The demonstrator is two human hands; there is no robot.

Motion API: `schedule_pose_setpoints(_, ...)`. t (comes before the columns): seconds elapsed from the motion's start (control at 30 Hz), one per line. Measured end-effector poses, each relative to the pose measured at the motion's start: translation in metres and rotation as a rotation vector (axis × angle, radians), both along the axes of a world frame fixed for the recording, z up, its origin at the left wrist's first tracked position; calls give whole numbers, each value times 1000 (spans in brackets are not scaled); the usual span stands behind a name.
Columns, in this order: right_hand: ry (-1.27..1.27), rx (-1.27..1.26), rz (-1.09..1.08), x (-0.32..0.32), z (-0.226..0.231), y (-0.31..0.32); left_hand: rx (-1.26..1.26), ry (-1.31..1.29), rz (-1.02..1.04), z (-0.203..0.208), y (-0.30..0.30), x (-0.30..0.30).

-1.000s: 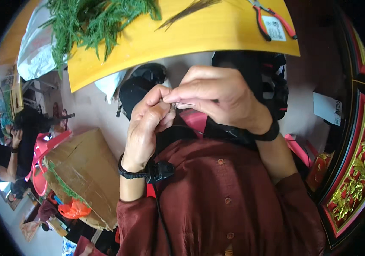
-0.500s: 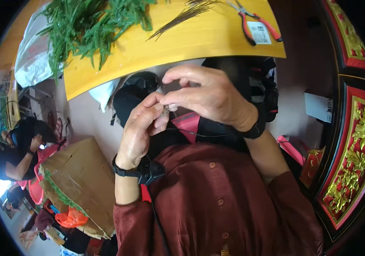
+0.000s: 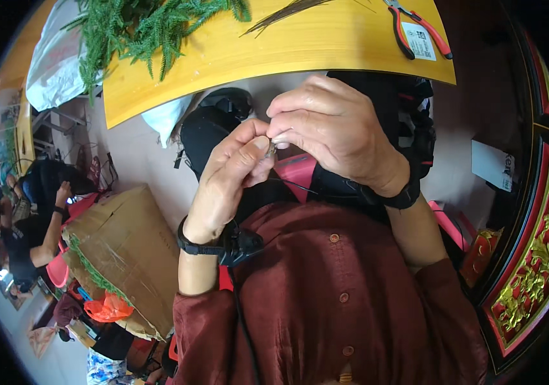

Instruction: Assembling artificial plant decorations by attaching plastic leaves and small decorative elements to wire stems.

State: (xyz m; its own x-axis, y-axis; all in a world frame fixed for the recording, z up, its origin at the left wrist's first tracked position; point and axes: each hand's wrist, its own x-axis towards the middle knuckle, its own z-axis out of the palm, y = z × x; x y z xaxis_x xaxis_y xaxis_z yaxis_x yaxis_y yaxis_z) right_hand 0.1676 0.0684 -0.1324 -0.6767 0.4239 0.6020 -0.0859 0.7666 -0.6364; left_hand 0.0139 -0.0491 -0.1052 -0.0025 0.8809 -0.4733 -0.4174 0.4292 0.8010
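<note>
In front of my chest, just short of the table's near edge, my left hand point(image 3: 224, 174) is closed in a pinch. Between its thumb and forefinger sits a small greyish-brown piece point(image 3: 271, 150), mostly covered by the fingers and too small to name. My right hand point(image 3: 346, 133) meets it from the right. Its fingers are bent and pressed together at the tip of the same piece, and whatever they grip is hidden.
On the yellow table point(image 3: 223, 67) lie green artificial sprigs point(image 3: 159, 29), thin brown wires point(image 3: 287, 14) and red-handled pliers point(image 3: 421, 27). A large cardboard box point(image 3: 123, 237) stands at left, near a person in dark clothes point(image 3: 34, 231). A carved red-and-gold panel point(image 3: 534, 256) rises at right.
My right hand's fingers have come down and closed against the small piece; before, its forefinger was raised and apart. The whole view has shifted slightly.
</note>
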Motion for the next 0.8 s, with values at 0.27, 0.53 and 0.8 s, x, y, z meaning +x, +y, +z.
schedule_pose_setpoints(0.27, -184, -241, -27, 7, 3, 2, 267, 1161, -54, 8, 6, 27)
schedule_pose_setpoints(0.53, 387, -1347, 577, 28, 29, 10, 289, 1043, 147, 29, 3, 24)
schedule_pose_setpoints(0.8, 574, -1350, 860, 36, 54, -5, 334, 1006, 178, 50, -8, 32)
